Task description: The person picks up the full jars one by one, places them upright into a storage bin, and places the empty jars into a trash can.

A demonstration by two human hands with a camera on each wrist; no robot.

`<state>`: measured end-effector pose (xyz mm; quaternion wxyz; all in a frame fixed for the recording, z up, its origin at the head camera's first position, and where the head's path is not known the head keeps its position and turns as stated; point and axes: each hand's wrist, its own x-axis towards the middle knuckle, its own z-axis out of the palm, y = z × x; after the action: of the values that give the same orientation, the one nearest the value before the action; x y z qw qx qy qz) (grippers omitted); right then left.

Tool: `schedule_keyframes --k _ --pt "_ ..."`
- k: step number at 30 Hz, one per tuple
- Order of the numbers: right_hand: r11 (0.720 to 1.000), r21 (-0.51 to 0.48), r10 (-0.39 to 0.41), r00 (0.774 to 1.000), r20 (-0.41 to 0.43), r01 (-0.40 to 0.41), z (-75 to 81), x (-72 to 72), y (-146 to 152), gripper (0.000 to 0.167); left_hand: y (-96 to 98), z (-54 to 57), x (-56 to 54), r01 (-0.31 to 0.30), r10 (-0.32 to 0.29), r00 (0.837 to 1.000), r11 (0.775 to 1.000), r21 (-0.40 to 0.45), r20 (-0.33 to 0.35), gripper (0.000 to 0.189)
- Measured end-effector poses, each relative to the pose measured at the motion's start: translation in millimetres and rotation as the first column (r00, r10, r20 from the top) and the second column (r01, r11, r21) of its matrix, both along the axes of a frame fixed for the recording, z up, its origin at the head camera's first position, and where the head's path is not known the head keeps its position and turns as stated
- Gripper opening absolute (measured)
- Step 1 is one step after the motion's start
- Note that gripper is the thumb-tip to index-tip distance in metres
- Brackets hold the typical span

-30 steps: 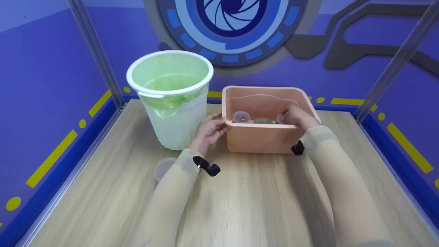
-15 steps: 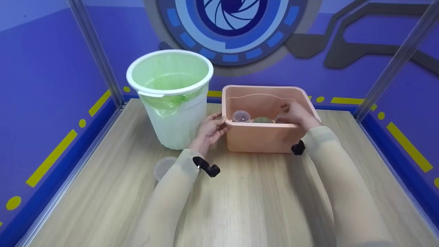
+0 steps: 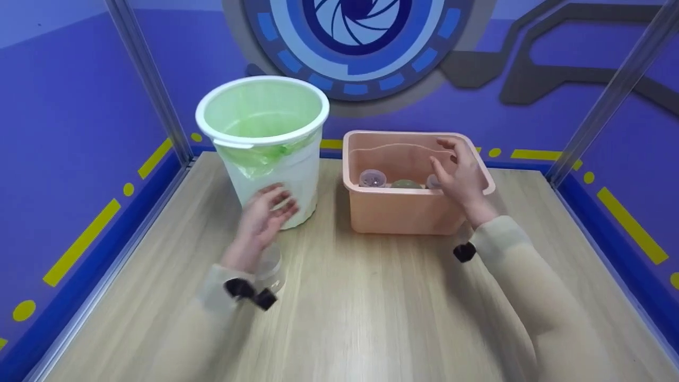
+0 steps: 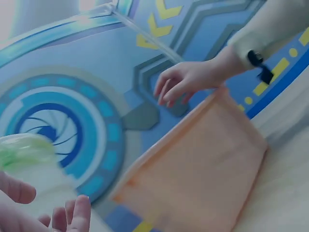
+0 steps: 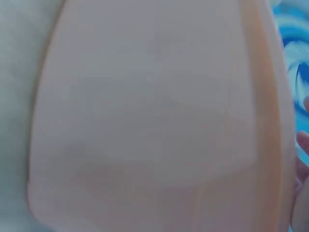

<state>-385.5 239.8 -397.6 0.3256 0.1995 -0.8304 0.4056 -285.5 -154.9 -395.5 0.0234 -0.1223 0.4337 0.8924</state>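
The pink plastic bin (image 3: pixel 406 212) holds a clear round container (image 3: pixel 373 179) at its left, a green rounded thing (image 3: pixel 406 184) in the middle and another small clear piece (image 3: pixel 433 182) at the right. Over the bin's right side hovers my right hand (image 3: pixel 460 175), fingers loosely bent with nothing between them. My left hand (image 3: pixel 265 220), blurred, is in front of the white bucket (image 3: pixel 289 185), its fingers relaxed and holding nothing. A clear plastic cup (image 3: pixel 271 273) stands on the table beside my left wrist, partly covered by it. The right wrist view shows mostly the bin's outer wall (image 5: pixel 145 116).
The white bucket has a green translucent liner (image 3: pixel 260 159) folded over below its rim. Blue printed panels (image 3: pixel 79 132) with metal corner posts (image 3: pixel 151 79) close off the back and sides of the wooden table (image 3: pixel 382 318).
My left hand has let go of the bin's left rim and moved left and nearer to me. My right hand has risen out of the bin, leaving the clear piece inside.
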Motion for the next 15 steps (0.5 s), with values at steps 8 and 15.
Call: schedule_keyframes --k 8,15 --pt "0.956 -0.073 0.275 0.955 -0.112 -0.284 -14.4 49.9 -65.0 0.045 -82.4 43.9 23.6 -0.167 0.174 0.979 0.983 0.077 -0.109 0.019" --pt "0.847 -0.031 0.532 0.843 0.083 -0.531 -41.3 94.0 -141.1 0.059 -107.3 88.1 7.6 -0.248 0.252 0.965 0.967 0.06 -0.07 0.028"
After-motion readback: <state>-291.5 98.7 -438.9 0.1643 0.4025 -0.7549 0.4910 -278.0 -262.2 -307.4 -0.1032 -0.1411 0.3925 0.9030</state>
